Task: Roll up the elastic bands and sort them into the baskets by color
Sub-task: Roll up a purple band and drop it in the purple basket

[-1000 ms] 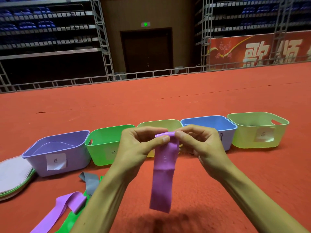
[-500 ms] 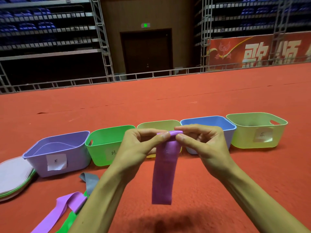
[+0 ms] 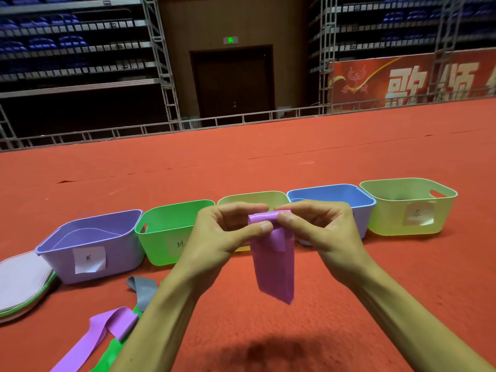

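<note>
While the held purple band (image 3: 273, 264) hangs only part-rolled: both hands hold it up in front of the basket row and off the red carpet (image 3: 349, 304), so the free tail drops straight and can be wound without dragging.
Left hand (image 3: 214, 237): thumb and forefinger pinch the left end of the small roll at the band's top. The other fingers curl behind it, probably to stop the coil springing open.
Right hand (image 3: 322, 232): thumb and forefinger pinch the roll's right end, mirroring the other side, so the turns should stay square.
Roll: only a few turns, by my judgement. Most of the band hangs flat below the thumbs.
Purple basket (image 3: 123, 253): at the left end of the row, well apart from the hands, with a paper label on its front. A pale purple curve shows inside, but I cannot tell what it is. The matching colour makes this the likely destination.
Other baskets: green basket (image 3: 161, 237), pale yellow basket (image 3: 252, 197), blue basket (image 3: 330, 191) and yellow-green basket (image 3: 402, 208) stand in one close line with their labels facing the person. The hands hide parts of the middle two.
Loose bands: a grey band (image 3: 143, 287), a loose purple band (image 3: 107, 326) and a green band (image 3: 112, 350) lie unrolled and overlapping by the left forearm, within easy reach.
Flat stack (image 3: 21, 280): pale discs lie just beside the purple basket. Their purpose is unclear.
Next: wind the tail up, then carry the roll left.
Risk: a loosened pinch could let the elastic uncoil.
</note>
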### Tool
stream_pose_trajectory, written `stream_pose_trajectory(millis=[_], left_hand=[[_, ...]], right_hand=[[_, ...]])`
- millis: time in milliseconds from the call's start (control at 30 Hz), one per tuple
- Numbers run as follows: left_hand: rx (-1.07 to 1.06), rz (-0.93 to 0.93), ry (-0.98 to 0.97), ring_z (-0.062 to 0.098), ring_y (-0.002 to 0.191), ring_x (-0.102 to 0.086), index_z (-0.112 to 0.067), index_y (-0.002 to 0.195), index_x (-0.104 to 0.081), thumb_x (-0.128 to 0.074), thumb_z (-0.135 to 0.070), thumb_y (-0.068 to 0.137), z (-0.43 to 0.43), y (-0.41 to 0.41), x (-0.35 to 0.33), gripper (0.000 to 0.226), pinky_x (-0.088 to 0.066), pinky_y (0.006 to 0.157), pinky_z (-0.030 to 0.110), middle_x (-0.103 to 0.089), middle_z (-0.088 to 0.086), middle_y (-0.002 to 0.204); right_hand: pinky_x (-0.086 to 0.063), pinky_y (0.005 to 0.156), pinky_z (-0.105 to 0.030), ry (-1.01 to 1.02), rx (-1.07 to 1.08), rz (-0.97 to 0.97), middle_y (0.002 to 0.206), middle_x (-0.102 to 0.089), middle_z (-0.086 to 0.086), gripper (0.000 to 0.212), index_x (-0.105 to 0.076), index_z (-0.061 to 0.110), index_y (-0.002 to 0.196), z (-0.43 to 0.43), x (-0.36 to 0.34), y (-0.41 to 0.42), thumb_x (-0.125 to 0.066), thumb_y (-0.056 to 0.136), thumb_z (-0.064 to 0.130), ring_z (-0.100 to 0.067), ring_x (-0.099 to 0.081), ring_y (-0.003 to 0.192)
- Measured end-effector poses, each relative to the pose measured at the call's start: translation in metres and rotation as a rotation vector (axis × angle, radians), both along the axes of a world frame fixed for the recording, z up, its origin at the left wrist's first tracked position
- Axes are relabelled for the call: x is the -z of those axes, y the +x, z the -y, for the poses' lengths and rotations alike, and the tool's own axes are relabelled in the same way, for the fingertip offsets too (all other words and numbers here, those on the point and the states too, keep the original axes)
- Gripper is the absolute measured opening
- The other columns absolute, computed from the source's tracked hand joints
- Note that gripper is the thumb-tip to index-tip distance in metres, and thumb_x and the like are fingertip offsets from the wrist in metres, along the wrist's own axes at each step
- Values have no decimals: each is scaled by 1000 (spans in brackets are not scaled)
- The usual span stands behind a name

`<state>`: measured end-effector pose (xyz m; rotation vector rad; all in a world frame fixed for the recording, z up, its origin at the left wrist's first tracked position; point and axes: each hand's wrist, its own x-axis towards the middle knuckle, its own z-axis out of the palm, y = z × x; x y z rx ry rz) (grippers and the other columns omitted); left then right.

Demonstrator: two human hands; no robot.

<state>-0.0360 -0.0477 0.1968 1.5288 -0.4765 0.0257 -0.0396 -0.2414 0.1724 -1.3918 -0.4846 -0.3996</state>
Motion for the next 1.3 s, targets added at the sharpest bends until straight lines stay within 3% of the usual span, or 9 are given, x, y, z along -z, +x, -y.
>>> stream_pose_trajectory(millis=[133,333,467,533,700,900,1100,1200,1300], left_hand=[[55,-64,47,21,104,-72,-8,106,-80,-74,-34,82,0,1,0,36,-58,89,36,-78,12,109],[34,18,36,20,103,-70,-4,110,-78,-71,-14,90,1,2,2,23,-55,87,29,-78,13,110],[-6,56,25,20,94,-72,-1,109,-78,-73,-8,87,1,2,5,24,-56,80,27,-78,15,104],[-20,63,30,25,97,-73,-1,109,-77,-75,-6,85,0,4,6,25,-56,85,33,-78,15,104],[2,36,32,23,95,-72,-4,109,-78,-76,-7,83,-1,4,8,27,-58,84,32,-78,16,104],[9,-56,35,18,93,-73,-6,101,-80,-74,-32,83,-2,7,7,33,-59,80,31,-79,13,100],[-26,20,23,16,91,-73,-4,104,-80,-75,-13,86,-1,7,9,21,-56,76,23,-79,13,100],[-41,42,-6,17,91,-73,-3,104,-79,-78,-10,79,-1,7,9,26,-55,82,28,-79,14,98],[-48,50,-10,19,92,-74,-1,105,-78,-79,-4,77,-2,9,11,28,-57,83,27,-79,14,98]], right_hand=[[-56,64,-23,29,8,43,86,-79,-13,24,-77,-4,101,2,3,0,-76,81,7,-17,-75,76],[-47,57,-10,19,-10,35,58,-67,10,26,-72,-7,108,2,7,4,-72,82,-12,-1,-61,53],[-59,73,-33,60,-103,-57,93,-78,-14,21,-78,6,104,2,5,6,-80,84,14,-23,-74,84],[-61,77,-43,53,-110,-111,94,-77,-16,18,-80,8,95,1,6,7,-80,87,24,-27,-72,85],[-56,66,-25,9,-5,-42,86,-79,-12,23,-78,-2,95,0,7,7,-74,83,17,-15,-73,76],[-56,67,-25,36,19,13,85,-78,-15,27,-77,-3,101,2,12,7,-79,76,8,-16,-72,76],[-58,74,-29,22,-5,3,93,-78,-18,28,-78,5,105,2,13,7,-84,78,5,-20,-74,86],[-60,80,-40,22,-107,-91,103,-76,-20,30,-77,12,110,5,12,9,-81,83,24,-28,-73,95],[-60,72,-36,-18,-56,-129,95,-78,-18,25,-79,4,99,3,11,11,-79,87,26,-22,-73,86]])
